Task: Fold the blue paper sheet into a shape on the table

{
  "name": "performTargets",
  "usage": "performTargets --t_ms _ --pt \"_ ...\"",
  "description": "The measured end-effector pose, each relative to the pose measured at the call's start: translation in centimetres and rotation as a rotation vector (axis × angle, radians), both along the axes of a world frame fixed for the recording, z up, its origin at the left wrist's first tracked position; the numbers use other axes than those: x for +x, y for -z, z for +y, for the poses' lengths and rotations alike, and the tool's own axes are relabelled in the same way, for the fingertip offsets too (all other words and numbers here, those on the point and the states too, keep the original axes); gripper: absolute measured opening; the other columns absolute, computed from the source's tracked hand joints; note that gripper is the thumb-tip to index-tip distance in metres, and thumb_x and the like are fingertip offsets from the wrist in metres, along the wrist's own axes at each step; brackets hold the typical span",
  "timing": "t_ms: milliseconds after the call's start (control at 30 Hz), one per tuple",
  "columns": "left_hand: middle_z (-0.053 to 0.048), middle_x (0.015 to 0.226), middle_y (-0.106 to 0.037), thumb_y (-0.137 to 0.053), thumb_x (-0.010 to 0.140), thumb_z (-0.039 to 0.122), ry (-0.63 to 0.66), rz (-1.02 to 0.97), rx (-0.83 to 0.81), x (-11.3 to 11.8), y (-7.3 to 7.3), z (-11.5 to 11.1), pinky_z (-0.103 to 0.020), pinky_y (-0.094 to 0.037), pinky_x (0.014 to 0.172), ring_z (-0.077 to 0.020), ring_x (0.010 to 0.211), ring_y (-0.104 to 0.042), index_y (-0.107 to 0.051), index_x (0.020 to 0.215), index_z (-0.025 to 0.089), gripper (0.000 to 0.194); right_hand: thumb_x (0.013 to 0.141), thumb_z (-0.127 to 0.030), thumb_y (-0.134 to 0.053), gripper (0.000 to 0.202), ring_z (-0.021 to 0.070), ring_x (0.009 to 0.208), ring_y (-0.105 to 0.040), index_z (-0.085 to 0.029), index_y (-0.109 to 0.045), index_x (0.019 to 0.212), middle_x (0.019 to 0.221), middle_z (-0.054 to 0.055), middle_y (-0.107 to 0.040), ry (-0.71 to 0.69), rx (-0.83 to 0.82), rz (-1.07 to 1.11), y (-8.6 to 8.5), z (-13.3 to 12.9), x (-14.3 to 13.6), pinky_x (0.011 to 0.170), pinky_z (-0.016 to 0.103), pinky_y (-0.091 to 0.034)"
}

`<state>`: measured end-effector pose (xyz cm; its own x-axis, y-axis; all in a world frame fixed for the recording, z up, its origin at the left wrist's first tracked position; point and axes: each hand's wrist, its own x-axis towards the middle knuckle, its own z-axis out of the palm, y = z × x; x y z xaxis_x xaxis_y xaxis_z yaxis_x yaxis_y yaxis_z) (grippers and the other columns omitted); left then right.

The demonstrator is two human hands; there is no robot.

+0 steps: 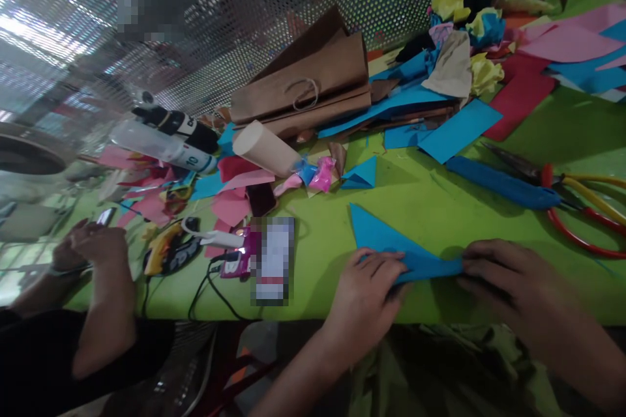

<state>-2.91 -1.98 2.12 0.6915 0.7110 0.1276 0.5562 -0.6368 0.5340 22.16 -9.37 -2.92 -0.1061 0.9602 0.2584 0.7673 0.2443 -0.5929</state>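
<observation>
Both hands pinch one blue paper [391, 244]: left hand [364, 293] closed on its near middle, fingers on top; right hand [508, 283] closed on its right tip. Paper lies flat on the green table [440, 202] at the near edge, its point aimed up-left. Scissors [562, 186] with red and yellow handles rest well to the right, just beside a blue roll [499, 182]. Brown bags [313, 91] and paper scraps [469, 45] pile at the back. Bottle [161, 143] and cardboard tube [268, 146] lie left of centre. Another person's hands [92, 244] work at far left.
</observation>
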Motion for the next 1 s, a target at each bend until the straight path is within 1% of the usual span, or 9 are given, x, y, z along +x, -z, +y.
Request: performTargets --t_ms 133,233,333,433,533,667,833,933,1000 --pt "-0.003 0.099 -0.075 -0.063 0.095 0.024 -0.034 0.056 -0.028 0.2 -0.7 0.7 -0.039 -0.048 0.086 -0.0215 0.095 -0.069 -0.062 0.101 0.021 0.007 0.099 -0.039 -0.056 0.023 0.0258 0.093 -0.069 -0.028 -0.075 0.097 0.105 0.007 -0.072 0.025 -0.027 0.037 -0.3 0.3 -0.4 0.079 0.044 -0.054" --pt "-0.004 0.096 -0.074 -0.062 0.095 0.025 -0.05 0.096 -0.033 0.4 -1.0 1.1 -0.038 -0.049 0.084 -0.0224 0.094 -0.067 -0.063 0.101 0.021 0.007 0.098 -0.039 -0.058 0.023 0.0242 0.09 -0.068 -0.025 -0.073 0.089 0.1 0.006 -0.072 0.081 -0.029 0.038 -0.3 0.4 -0.8 0.079 0.042 -0.051" --pt "-0.003 0.096 -0.073 -0.062 0.095 0.025 -0.049 0.127 -0.04 0.6 -1.1 1.5 -0.038 -0.05 0.085 -0.0229 0.093 -0.067 -0.063 0.101 0.022 0.007 0.098 -0.038 -0.057 0.021 0.024 0.088 -0.068 -0.024 -0.071 0.09 0.099 0.006 -0.071 0.124 -0.01 -0.018 -0.2 0.4 -1.3 0.078 0.041 -0.049" --pt "-0.003 0.097 -0.073 -0.062 0.095 0.026 -0.055 0.174 -0.059 0.8 -1.1 2.0 -0.035 -0.051 0.08 -0.0227 0.092 -0.068 -0.062 0.105 0.023 0.011 0.098 -0.036 -0.055 0.02 0.0256 0.088 -0.068 -0.023 -0.069 0.091 0.102 0.007 -0.07 0.15 0.023 -0.118 -0.1 0.3 -1.7 0.076 0.042 -0.046" --pt "-0.002 0.096 -0.073 -0.061 0.096 0.027 -0.016 0.241 -0.092 0.9 -1.3 2.5 -0.032 -0.051 0.074 -0.0218 0.09 -0.069 -0.061 0.11 0.023 0.015 0.098 -0.034 -0.053 0.019 0.0264 0.086 -0.067 -0.023 -0.067 0.09 0.103 0.008 -0.07 0.175 0.042 -0.193 0.1 0.2 -2.0 0.074 0.042 -0.044" --pt "-0.002 0.095 -0.072 -0.059 0.097 0.028 0.054 0.317 -0.056 0.9 -1.5 2.8 -0.032 -0.051 0.075 -0.0224 0.09 -0.068 -0.058 0.112 0.022 0.016 0.095 -0.031 -0.053 0.015 0.0263 0.084 -0.067 -0.024 -0.064 0.088 0.101 0.008 -0.07 0.207 0.053 -0.237 0.3 0.1 -2.3 0.073 0.042 -0.043" --pt "-0.005 0.11 -0.067 -0.053 0.099 0.022 0.082 0.327 -0.025 1.0 -1.7 2.9 -0.031 -0.053 0.077 -0.0205 0.095 -0.067 -0.057 0.114 0.021 0.016 0.093 -0.032 -0.053 0.013 0.026 0.082 -0.066 -0.025 -0.059 0.085 0.096 0.007 -0.07 0.244 0.055 -0.27 0.1 0.3 -2.7 0.072 0.041 -0.042" --pt "-0.006 0.12 -0.063 -0.051 0.099 0.019 0.093 0.346 0.006 0.9 -1.4 3.0 -0.03 -0.054 0.075 -0.0192 0.094 -0.066 -0.054 0.125 0.022 0.027 0.094 -0.032 -0.054 0.014 0.0256 0.08 -0.065 -0.025 -0.057 0.083 0.092 0.006 -0.069 0.253 0.069 -0.267 -0.2 0.3 -2.9 0.072 0.041 -0.042" --pt "-0.007 0.126 -0.06 -0.05 0.099 0.017 0.104 0.357 0.078 0.7 -1.0 2.9 -0.033 -0.054 0.08 -0.02 0.099 -0.065 -0.051 0.133 0.024 0.035 0.095 -0.034 -0.055 0.015 0.0259 0.08 -0.065 -0.025 -0.055 0.083 0.09 0.006 -0.068 0.252 0.042 -0.251 -0.2 0.3 -2.8 0.074 0.042 -0.043"
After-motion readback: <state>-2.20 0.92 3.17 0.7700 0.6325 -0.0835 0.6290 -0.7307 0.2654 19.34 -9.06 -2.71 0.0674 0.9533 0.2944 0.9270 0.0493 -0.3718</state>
